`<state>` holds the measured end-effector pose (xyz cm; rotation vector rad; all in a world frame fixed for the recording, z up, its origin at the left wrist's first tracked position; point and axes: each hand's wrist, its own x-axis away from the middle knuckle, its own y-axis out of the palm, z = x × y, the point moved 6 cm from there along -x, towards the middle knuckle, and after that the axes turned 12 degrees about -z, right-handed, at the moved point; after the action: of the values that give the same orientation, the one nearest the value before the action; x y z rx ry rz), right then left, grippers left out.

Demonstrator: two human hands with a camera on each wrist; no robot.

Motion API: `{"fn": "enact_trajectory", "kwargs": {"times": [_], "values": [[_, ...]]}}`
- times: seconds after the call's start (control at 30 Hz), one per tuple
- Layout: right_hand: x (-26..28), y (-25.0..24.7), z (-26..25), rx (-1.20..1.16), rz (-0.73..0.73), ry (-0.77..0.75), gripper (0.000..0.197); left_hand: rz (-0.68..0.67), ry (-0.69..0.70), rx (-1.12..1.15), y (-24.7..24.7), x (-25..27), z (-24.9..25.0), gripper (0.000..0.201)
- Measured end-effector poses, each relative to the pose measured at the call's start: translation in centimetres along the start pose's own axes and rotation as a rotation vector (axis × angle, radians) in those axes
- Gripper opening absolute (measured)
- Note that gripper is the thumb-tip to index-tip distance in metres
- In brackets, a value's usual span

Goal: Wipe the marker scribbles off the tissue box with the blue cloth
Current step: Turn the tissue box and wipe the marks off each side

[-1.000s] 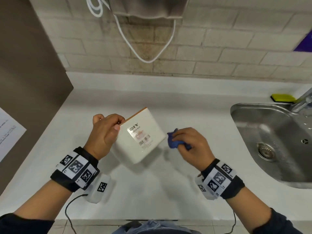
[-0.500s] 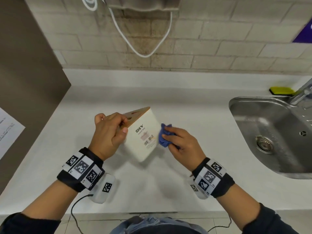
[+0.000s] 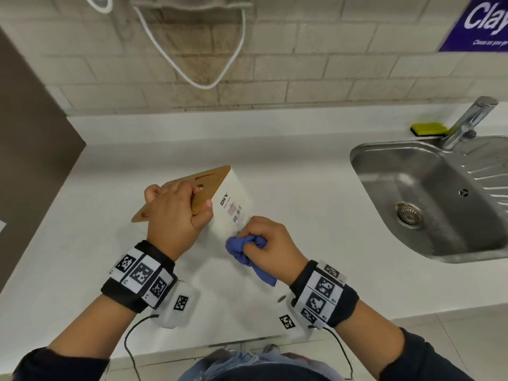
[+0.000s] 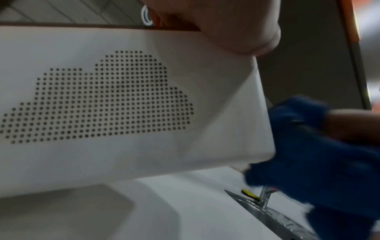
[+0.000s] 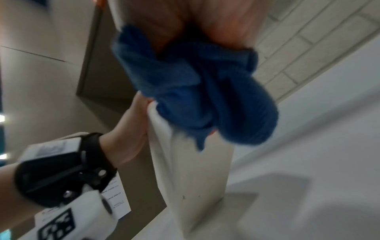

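Fingers of the left hand (image 3: 176,213) clamp the wooden lid edge of the tissue box (image 3: 232,207), tipping it up off the bench (image 3: 302,188), likely to present its white end face. Right hand (image 3: 270,243) fingers are bunched round the blue cloth (image 3: 242,250), pressing it against that face's lower corner. Red marker scribbles (image 3: 203,177) on the lid look unwiped.

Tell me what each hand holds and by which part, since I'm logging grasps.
The left hand grips the tissue box by its wooden top edge. The right hand holds the bunched blue cloth against the box's white end face.
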<state>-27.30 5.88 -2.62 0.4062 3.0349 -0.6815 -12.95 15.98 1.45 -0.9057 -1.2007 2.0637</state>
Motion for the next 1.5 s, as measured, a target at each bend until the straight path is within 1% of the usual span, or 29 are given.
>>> {"fn": "enact_trajectory", "kwargs": {"times": [0.03,0.07,0.1,0.17,0.2,0.27,0.33,0.4,0.43,0.5,0.53,0.57,0.6,0.63,0.7,0.73,0.77,0.8,0.83,0.9,0.93,0.97,1.03,1.1,1.13,1.2,1.27,1.4,1.5], "values": [[0.2,0.0,-0.2,0.005,-0.045,-0.009,0.014,-0.004,0.003,-0.005,0.1,-0.1,0.0,0.045],[0.4,-0.6,-0.1,-0.015,-0.018,-0.015,0.016,-0.004,0.006,-0.01,0.1,-0.2,0.1,0.045],[0.6,-1.8,-0.1,-0.078,0.077,-0.016,0.018,-0.002,0.007,-0.011,0.1,-0.2,0.1,0.045],[0.8,-4.9,0.4,-0.292,0.335,-0.014,0.016,0.005,-0.003,-0.005,0.0,-0.1,-0.2,0.045],[0.8,-6.3,0.7,-0.434,0.433,-0.027,0.016,0.009,-0.009,0.004,-0.2,0.0,-0.5,0.045],[0.0,-7.6,1.0,-0.768,0.521,-0.061,0.017,0.02,-0.01,0.042,-0.6,0.3,-1.2,0.046],[-1.7,-7.3,0.7,-0.963,0.551,-0.079,0.012,0.036,-0.003,0.095,-1.1,0.6,-1.5,0.046],[-3.8,-5.8,-0.4,-0.915,0.498,-0.079,0.012,0.051,-0.007,0.157,-1.5,0.8,-1.7,0.044],[-4.6,-4.7,-0.9,-0.81,0.443,-0.073,0.016,0.057,-0.011,0.184,-1.6,1.0,-1.9,0.042],[-5.2,-3.2,-1.0,-0.427,0.368,-0.032,0.022,0.065,-0.014,0.221,-1.7,1.2,-2.3,0.039],[-5.1,-3.0,-1.0,-0.209,0.37,-0.032,0.02,0.069,-0.011,0.234,-1.8,1.3,-2.4,0.039],[-4.9,-3.2,-1.2,-0.061,0.385,-0.05,0.019,0.071,-0.008,0.243,-1.8,1.3,-2.5,0.039],[-4.7,-3.4,-1.2,-0.014,0.393,-0.086,0.019,0.071,-0.006,0.245,-1.9,1.3,-2.6,0.04],[-4.6,-3.7,-1.3,-0.052,0.415,-0.117,0.019,0.07,-0.006,0.242,-1.8,1.3,-2.6,0.041],[-4.2,-4.4,-1.5,-0.182,0.496,-0.145,0.034,0.072,-0.013,0.243,-1.7,1.3,-2.5,0.042],[-4.1,-4.5,-1.7,-0.194,0.528,-0.166,0.038,0.077,-0.02,0.25,-1.8,1.2,-2.6,0.04],[-4.1,-4.4,-2.0,-0.141,0.521,-0.192,0.036,0.081,-0.029,0.26,-1.8,1.2,-2.6,0.039],[-4.2,-3.9,-2.4,-0.055,0.474,-0.206,0.028,0.083,-0.038,0.269,-1.8,1.2,-2.7,0.038],[-4.4,-3.1,-2.7,0.035,0.397,-0.195,0.025,0.083,-0.042,0.274,-1.8,1.2,-2.8,0.039],[-4.6,-1.1,-2.6,0.225,0.226,-0.122,0.051,0.085,-0.046,0.277,-1.8,1.1,-2.9,0.038],[-4.6,-0.6,-2.6,0.317,0.184,-0.091,0.062,0.088,-0.048,0.281,-1.9,1.1,-2.9,0.037],[-4.6,-0.3,-2.7,0.395,0.179,-0.08,0.067,0.091,-0.048,0.287,-1.9,1.1,-2.9,0.036],[-4.9,-0.5,-3.1,0.481,0.231,-0.094,0.057,0.091,-0.045,0.288,-1.9,1.1,-2.9,0.038],[-5.5,-1.0,-3.3,0.476,0.283,-0.112,0.046,0.09,-0.041,0.27,-1.9,1.1,-2.7,0.043],[-5.9,-1.2,-3.3,0.426,0.292,-0.111,0.044,0.092,-0.041,0.265,-1.9,1.1,-2.6,0.044],[-6.6,-1.4,-3.3,0.278,0.282,-0.111,0.044,0.092,-0.04,0.261,-1.8,1.0,-2.5,0.044],[-6.8,-1.1,-4.2,0.177,0.265,-0.153,0.048,0.092,-0.043,0.258,-1.8,1.0,-2.6,0.044],[-5.0,1.5,-6.1,0.111,0.152,-0.318,0.047,0.086,-0.048,0.28,-1.8,1.0,-3.0,0.043],[-2.9,2.2,-4.9,0.046,0.078,-0.373,0.043,0.083,-0.046,0.337,-1.9,1.2,-3.7,0.044]]}}
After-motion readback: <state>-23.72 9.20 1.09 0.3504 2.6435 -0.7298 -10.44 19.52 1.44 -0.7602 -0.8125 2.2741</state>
